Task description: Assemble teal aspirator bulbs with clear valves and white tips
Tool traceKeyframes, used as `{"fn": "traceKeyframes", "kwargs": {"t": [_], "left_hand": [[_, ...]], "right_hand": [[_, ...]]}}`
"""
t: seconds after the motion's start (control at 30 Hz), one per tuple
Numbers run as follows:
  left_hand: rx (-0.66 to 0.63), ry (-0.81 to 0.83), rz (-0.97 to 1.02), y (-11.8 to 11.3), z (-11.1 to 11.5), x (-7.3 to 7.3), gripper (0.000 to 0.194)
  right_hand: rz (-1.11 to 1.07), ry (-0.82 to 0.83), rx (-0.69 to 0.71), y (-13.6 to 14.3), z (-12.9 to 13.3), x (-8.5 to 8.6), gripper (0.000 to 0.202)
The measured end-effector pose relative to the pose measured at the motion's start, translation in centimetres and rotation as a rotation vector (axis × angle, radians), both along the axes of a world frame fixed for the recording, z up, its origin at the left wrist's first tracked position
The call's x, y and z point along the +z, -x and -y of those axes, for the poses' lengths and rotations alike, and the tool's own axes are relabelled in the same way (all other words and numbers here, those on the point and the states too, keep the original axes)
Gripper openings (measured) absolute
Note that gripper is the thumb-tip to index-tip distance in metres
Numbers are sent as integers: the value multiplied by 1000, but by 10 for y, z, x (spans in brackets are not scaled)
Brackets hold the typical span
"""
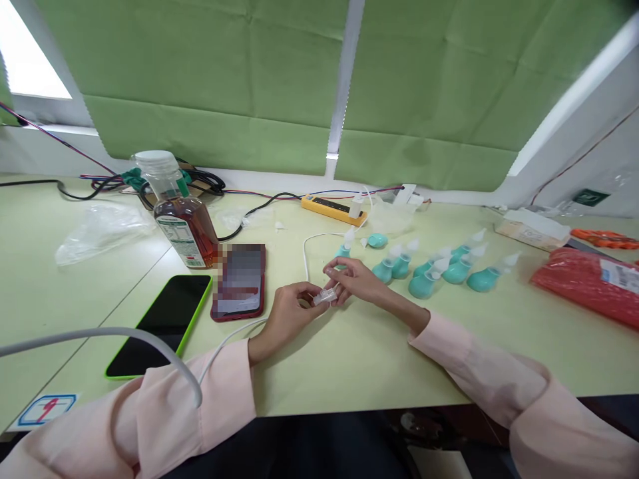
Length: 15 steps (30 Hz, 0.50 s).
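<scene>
A small clear plastic piece [325, 297] is pinched between the thumb and fingers of my left hand [292, 311], above the table. My right hand [353, 282] is just to its right, its lower fingers against the far end of the piece and its thumb and index finger curled above. Beyond my right hand stands a teal bulb with a clear tip [343, 253]. Several more teal bulbs with pointed clear tips [422, 285] are grouped to the right. A loose teal bulb [377, 240] lies behind them.
Left of my hands are a phone in a red case [242, 283], a green-edged phone [167, 319] and a bottle of amber liquid [184, 226]. A yellow power strip [332, 209] lies at the back, a red plastic package [586, 283] at the right. White cables cross the table.
</scene>
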<state>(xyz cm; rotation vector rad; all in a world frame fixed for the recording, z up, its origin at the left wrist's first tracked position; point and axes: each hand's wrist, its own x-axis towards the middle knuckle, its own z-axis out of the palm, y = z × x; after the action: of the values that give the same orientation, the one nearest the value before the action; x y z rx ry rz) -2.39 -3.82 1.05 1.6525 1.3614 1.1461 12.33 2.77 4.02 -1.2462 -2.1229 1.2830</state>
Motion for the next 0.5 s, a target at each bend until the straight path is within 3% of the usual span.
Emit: {"fn": "traceKeyframes", "kwargs": {"t": [0.1,0.17,0.5], "left_hand": [[48,2,-19,0,0,1,16],[65,-9,-35,0,0,1,13],[65,-45,-53,1,1,0,12]], "right_hand": [[358,-369,3,5,-10,2,34],[575,-531,6,11,-16,0,41],[775,-601,1,27,-28,-13,28]]}}
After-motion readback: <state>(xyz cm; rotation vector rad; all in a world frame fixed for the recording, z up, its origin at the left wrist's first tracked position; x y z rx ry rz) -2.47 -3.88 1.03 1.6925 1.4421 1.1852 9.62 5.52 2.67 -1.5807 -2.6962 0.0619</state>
